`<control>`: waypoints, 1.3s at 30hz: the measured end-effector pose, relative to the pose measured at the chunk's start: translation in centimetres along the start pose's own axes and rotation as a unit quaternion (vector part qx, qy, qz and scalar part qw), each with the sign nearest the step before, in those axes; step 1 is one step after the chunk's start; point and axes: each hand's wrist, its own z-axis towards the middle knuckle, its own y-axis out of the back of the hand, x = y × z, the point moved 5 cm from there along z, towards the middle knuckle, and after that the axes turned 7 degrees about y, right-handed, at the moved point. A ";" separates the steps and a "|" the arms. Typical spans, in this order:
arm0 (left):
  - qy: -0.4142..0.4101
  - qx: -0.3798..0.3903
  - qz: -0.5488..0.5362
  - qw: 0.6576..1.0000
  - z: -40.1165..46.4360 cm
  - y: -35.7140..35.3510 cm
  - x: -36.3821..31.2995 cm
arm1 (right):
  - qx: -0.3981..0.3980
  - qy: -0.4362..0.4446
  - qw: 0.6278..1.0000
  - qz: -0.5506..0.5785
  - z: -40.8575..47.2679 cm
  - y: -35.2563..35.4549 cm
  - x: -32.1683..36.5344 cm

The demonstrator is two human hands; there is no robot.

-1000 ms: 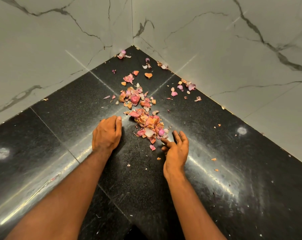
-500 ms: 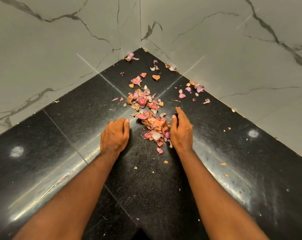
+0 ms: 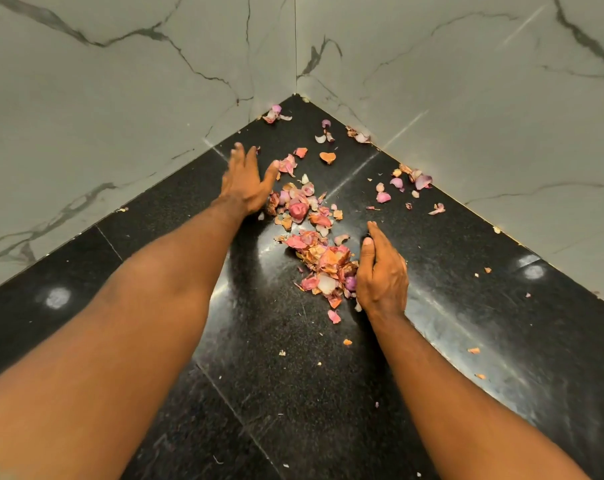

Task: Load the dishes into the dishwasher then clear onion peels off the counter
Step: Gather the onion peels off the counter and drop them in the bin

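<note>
black speckled counter [image 3: 328, 393] is running into a corner of white marble walls [image 3: 120, 98]. onion peels [image 3: 314, 251] are lying piled mid-counter, with strays near the corner. left hand [image 3: 246, 183] is reaching flat, fingers straight, along the pile's far left. right hand [image 3: 380, 271] is cupping the pile's right edge, fingers together, gripping nothing.

Marble-look wall panels [image 3: 120, 109] on left and right, pale grey with dark veins, meeting in vertical seam [image 3: 295, 43] at far corner. Thin diagonal light streak [image 3: 522, 27] on right panel, upper area. Two blurry white light reflections on dark polished surface: one near left [image 3: 56, 297], one at right [image 3: 532, 271]. Broad glare patch at centre [image 3: 269, 244].
</note>
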 end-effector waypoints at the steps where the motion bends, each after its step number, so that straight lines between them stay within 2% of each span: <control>1: -0.046 0.024 0.002 0.999 -0.1 -0.9 -0.6 | -0.001 0.000 1.000 -0.002 0.1 -0.1 0.0; 3: -0.143 0.058 -0.006 0.988 -2.0 -2.3 -2.4 | -0.001 0.004 1.000 -0.006 0.2 -0.1 0.0; 5: -0.206 0.079 -0.041 0.974 -4.3 -3.4 -3.7 | -0.001 0.005 1.000 -0.009 0.2 -0.1 0.1; 9: -0.253 0.115 -0.163 0.947 -9.3 -4.4 -4.8 | -0.001 0.000 1.000 -0.005 0.2 0.0 0.1; 13: -0.290 0.168 -0.233 0.913 -13.9 -4.5 -4.9 | 0.000 0.003 1.000 0.005 0.1 0.0 0.2; 15: -0.311 0.141 -0.261 0.903 -14.9 -3.9 -4.6 | -0.002 0.002 1.000 0.011 0.0 0.1 0.2; 18: -0.239 0.003 -0.286 0.928 -13.6 -1.5 -2.5 | -0.005 -0.002 1.000 0.017 0.0 0.2 0.2; 21: -0.074 -0.125 -0.149 0.978 -9.8 -0.6 1.7 | -0.001 -0.002 1.000 0.016 0.0 0.3 0.3; 23: 0.080 -0.110 -0.042 0.990 -7.7 -1.3 4.8 | 0.001 -0.002 1.000 0.015 0.0 0.2 0.4; 24: 0.126 -0.082 -0.002 0.989 -7.4 -1.7 5.5 | 0.001 -0.003 1.000 0.016 0.1 0.2 0.4; 25: 0.125 -0.061 0.035 0.990 -7.5 -2.2 5.4 | 0.000 -0.004 1.000 0.016 0.1 0.2 0.3; 26: 0.086 -0.047 0.066 0.993 -8.0 -2.9 4.7 | 0.000 -0.003 1.000 0.017 0.1 0.1 0.3; 28: -0.037 -0.024 0.065 0.997 -9.7 -3.9 2.2 | -0.002 -0.001 1.000 0.019 0.1 0.2 0.3; 30: -0.132 0.022 -0.026 0.991 -12.3 -4.5 0.1 | -0.001 -0.002 1.000 0.023 0.1 0.2 0.3; 32: -0.185 0.076 -0.189 0.961 -14.7 -4.0 -0.9 | -0.001 -0.003 1.000 0.029 0.0 0.2 0.3; 33: -0.196 0.066 -0.257 0.944 -15.4 -3.3 -1.0 | -0.001 -0.002 0.999 0.032 0.0 0.2 0.3; 35: -0.163 -0.042 -0.297 0.940 -15.9 -1.5 -0.4 | -0.003 -0.002 0.999 0.036 0.0 0.2 0.3; 37: -0.064 -0.169 -0.214 0.960 -15.0 -0.7 1.7 | -0.004 -0.003 0.999 0.034 0.1 0.2 0.3; 38: 0.008 -0.177 -0.147 0.973 -14.3 -0.9 3.0 | -0.005 -0.004 0.999 0.032 0.0 0.2 0.3; 39: 0.084 -0.146 -0.084 0.982 -13.7 -1.7 4.0 | -0.005 -0.004 1.000 0.030 0.0 0.2 0.3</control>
